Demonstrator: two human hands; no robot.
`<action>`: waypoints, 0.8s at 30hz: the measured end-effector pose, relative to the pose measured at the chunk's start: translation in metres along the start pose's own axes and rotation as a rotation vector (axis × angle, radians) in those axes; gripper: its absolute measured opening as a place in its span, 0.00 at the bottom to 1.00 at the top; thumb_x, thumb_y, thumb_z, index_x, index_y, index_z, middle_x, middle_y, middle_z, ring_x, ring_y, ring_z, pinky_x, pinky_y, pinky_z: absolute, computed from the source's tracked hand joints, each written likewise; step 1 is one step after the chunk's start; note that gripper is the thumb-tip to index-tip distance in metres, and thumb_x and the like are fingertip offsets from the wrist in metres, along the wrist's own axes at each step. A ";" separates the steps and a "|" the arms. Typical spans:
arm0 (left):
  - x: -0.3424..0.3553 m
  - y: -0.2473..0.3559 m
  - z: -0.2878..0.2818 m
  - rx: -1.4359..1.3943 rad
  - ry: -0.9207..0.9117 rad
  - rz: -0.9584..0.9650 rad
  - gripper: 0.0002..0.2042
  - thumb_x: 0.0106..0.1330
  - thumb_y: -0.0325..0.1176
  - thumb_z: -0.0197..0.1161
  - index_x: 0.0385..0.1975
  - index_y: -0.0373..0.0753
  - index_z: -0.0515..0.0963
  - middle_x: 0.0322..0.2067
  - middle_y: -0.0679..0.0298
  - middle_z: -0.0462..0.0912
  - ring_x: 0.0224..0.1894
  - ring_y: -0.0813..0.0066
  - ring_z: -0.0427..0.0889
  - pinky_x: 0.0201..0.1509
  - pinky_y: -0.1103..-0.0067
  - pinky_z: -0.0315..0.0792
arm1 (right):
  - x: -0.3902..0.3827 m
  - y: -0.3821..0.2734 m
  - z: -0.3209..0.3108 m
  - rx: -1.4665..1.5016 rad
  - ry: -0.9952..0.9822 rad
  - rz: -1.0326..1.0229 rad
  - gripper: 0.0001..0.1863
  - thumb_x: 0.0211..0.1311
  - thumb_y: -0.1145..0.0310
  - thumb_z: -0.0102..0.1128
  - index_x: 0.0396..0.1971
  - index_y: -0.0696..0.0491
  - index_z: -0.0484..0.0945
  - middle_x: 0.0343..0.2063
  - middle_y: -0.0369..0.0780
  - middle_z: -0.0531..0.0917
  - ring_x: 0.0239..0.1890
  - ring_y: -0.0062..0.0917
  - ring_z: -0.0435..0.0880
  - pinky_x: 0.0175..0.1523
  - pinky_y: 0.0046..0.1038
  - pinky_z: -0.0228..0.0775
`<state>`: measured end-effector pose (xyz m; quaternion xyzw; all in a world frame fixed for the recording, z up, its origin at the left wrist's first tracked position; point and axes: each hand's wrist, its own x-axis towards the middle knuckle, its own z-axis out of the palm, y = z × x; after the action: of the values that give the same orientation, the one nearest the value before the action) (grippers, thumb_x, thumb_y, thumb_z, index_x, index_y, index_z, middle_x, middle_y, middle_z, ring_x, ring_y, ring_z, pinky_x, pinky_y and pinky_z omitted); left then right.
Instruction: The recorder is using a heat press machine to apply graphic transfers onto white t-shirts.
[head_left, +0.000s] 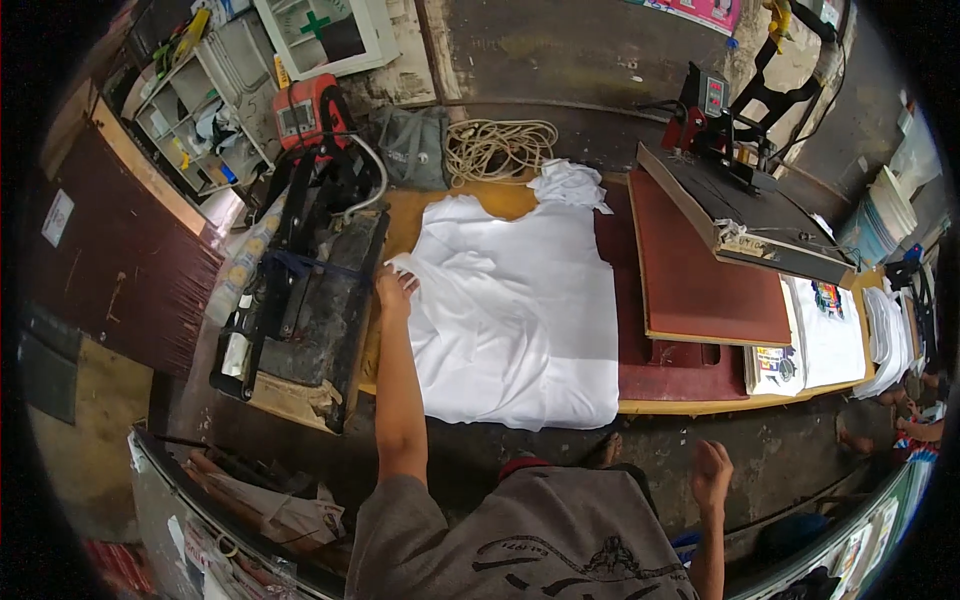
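A white T-shirt (515, 305) lies spread flat on a yellow wooden table (700, 405). My left hand (394, 289) reaches out over the table and its fingers press on the shirt's left edge, near a sleeve. My right hand (712, 470) hangs below the table's front edge, fingers curled loosely, holding nothing that I can see. A second crumpled white cloth (568, 183) lies at the far end of the spread shirt.
A black heat press (310, 290) stands at the left, a second press with a maroon platen (700, 260) at the right. Printed shirts and paper stacks (830, 335) lie far right. A coiled rope (497, 148) and a grey bag (412, 145) sit behind.
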<state>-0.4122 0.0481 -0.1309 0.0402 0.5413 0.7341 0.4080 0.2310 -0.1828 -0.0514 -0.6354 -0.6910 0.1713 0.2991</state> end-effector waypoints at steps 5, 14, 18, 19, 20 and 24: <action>-0.115 -0.061 0.011 0.568 -0.808 0.301 0.19 0.74 0.47 0.41 0.45 0.37 0.72 0.31 0.66 0.76 0.33 0.77 0.76 0.35 0.78 0.72 | 0.068 -0.049 0.089 0.611 -0.429 0.239 0.18 0.67 0.61 0.52 0.44 0.61 0.79 0.41 0.46 0.81 0.42 0.33 0.81 0.50 0.31 0.71; -0.323 -0.047 0.027 0.833 -1.423 0.139 0.11 0.67 0.34 0.59 0.41 0.34 0.77 0.39 0.65 0.80 0.42 0.75 0.79 0.48 0.76 0.75 | 0.117 -0.122 0.183 1.437 -0.582 0.672 0.14 0.60 0.84 0.44 0.46 0.61 0.67 0.31 0.42 0.77 0.31 0.27 0.77 0.44 0.33 0.78; -0.285 -0.041 0.047 0.316 -0.738 0.276 0.06 0.69 0.29 0.53 0.32 0.35 0.75 0.37 0.61 0.81 0.40 0.75 0.79 0.46 0.77 0.73 | 0.133 -0.153 0.162 1.457 -0.679 0.698 0.08 0.60 0.81 0.46 0.38 0.64 0.73 0.25 0.40 0.75 0.25 0.25 0.76 0.37 0.33 0.77; -0.265 -0.052 0.047 0.422 -0.660 0.326 0.05 0.68 0.28 0.52 0.35 0.35 0.75 0.38 0.61 0.81 0.41 0.75 0.79 0.46 0.77 0.73 | 0.137 -0.161 0.163 1.370 -0.624 0.571 0.07 0.60 0.80 0.48 0.36 0.64 0.74 0.24 0.40 0.76 0.25 0.24 0.76 0.36 0.31 0.76; -0.241 -0.068 0.035 0.623 -0.651 0.375 0.08 0.68 0.28 0.51 0.41 0.35 0.75 0.42 0.62 0.80 0.45 0.75 0.77 0.46 0.77 0.73 | 0.134 -0.169 0.163 1.278 -0.584 0.450 0.07 0.60 0.79 0.50 0.34 0.64 0.76 0.23 0.39 0.77 0.24 0.24 0.77 0.36 0.30 0.76; -0.243 -0.094 0.033 0.471 -0.896 0.165 0.17 0.64 0.31 0.58 0.53 0.36 0.71 0.44 0.61 0.78 0.46 0.74 0.76 0.45 0.77 0.72 | 0.144 -0.141 0.159 1.101 -0.590 0.342 0.08 0.64 0.72 0.52 0.31 0.59 0.78 0.20 0.35 0.77 0.24 0.18 0.76 0.31 0.23 0.72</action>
<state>-0.1820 -0.0757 -0.1022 0.4842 0.4592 0.5326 0.5206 0.0192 -0.0381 -0.0574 -0.4163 -0.4441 0.7135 0.3471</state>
